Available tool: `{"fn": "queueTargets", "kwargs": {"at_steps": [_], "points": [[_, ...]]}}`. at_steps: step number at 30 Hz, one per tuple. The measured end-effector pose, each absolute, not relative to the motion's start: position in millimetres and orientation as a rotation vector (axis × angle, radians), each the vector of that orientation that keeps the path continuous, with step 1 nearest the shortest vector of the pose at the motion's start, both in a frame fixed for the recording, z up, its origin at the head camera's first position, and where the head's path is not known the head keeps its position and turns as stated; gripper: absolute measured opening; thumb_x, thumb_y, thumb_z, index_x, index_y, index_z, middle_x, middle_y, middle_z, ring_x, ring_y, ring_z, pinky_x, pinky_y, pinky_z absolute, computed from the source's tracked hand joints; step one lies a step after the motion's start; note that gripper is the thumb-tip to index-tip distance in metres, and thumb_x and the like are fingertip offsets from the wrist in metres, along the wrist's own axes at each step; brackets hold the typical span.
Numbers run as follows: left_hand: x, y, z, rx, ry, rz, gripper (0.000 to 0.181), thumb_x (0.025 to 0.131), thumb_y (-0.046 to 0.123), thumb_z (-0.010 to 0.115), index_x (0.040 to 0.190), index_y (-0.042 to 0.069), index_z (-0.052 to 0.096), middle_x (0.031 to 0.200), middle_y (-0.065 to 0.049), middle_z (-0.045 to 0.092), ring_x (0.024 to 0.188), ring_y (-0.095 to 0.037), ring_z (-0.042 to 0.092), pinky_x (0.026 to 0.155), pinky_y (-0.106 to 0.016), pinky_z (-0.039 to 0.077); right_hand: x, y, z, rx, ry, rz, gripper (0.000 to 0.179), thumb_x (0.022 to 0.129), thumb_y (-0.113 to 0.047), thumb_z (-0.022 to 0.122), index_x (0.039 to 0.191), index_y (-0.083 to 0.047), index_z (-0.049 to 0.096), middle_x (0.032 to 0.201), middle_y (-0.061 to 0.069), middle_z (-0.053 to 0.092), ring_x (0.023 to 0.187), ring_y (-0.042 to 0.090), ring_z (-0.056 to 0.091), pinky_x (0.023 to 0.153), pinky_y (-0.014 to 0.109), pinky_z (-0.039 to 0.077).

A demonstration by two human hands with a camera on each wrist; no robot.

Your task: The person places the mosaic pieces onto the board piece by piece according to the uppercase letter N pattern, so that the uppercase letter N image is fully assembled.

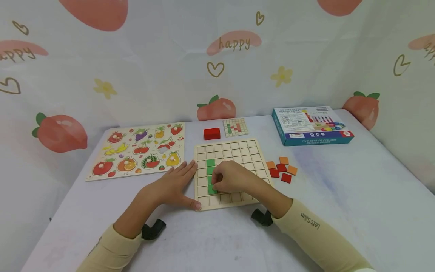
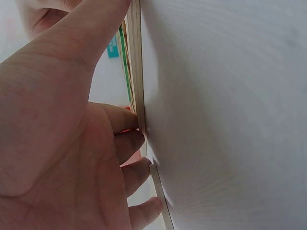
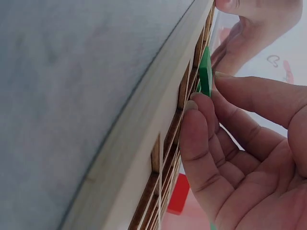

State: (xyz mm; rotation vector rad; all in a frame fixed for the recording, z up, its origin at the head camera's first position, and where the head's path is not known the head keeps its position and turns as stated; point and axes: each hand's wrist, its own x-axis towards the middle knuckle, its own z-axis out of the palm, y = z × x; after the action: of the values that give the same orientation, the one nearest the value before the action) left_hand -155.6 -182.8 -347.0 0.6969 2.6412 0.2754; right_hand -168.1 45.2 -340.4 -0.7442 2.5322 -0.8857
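A light wooden grid board lies flat on the table. Green square tiles fill a column of its cells near the left side. With curled fingers and thumb, my right hand pinches the lowest green tile at its cell. In the right wrist view this green tile stands slightly proud of the grid, the thumb tip against it. My left hand is spread along the board's left edge, thumb at the near-left corner. The left wrist view shows its fingers against the board's side.
Several loose red and orange tiles lie right of the board. Behind it are a red block and a small pattern card. A fruit puzzle board lies left, and a toy box at the back right.
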Motion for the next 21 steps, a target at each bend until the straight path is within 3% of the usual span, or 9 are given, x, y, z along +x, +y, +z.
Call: {"fn": "queueTargets", "kwargs": {"at_steps": [11,21], "points": [[-155,-183,-350,0.694,2.636,0.270,0.128,0.070,0.076,0.073,0.161,0.006,0.016,0.167,-0.010,0.011,0.152,-0.037,0.007,0.117,-0.061,0.012,-168,62,-339,-0.703,2.581,-0.865,0.011,0.090,-0.011,0.074,0.080,-0.017,0.073,0.076,-0.007,0.063,0.080,0.014,0.057,0.072,0.029,0.050],[-155,-181,-350,0.694,2.638,0.248,0.127,0.071,0.075,0.074,0.161,0.006,0.017,0.167,-0.010,0.012,0.152,-0.036,0.007,0.117,-0.061,0.012,-174,127,-331,-0.618,2.648,-0.848,0.008,0.090,-0.009,0.070,0.084,-0.012,0.074,0.079,-0.004,0.064,0.080,0.018,0.057,0.071,0.033,0.050]]}}
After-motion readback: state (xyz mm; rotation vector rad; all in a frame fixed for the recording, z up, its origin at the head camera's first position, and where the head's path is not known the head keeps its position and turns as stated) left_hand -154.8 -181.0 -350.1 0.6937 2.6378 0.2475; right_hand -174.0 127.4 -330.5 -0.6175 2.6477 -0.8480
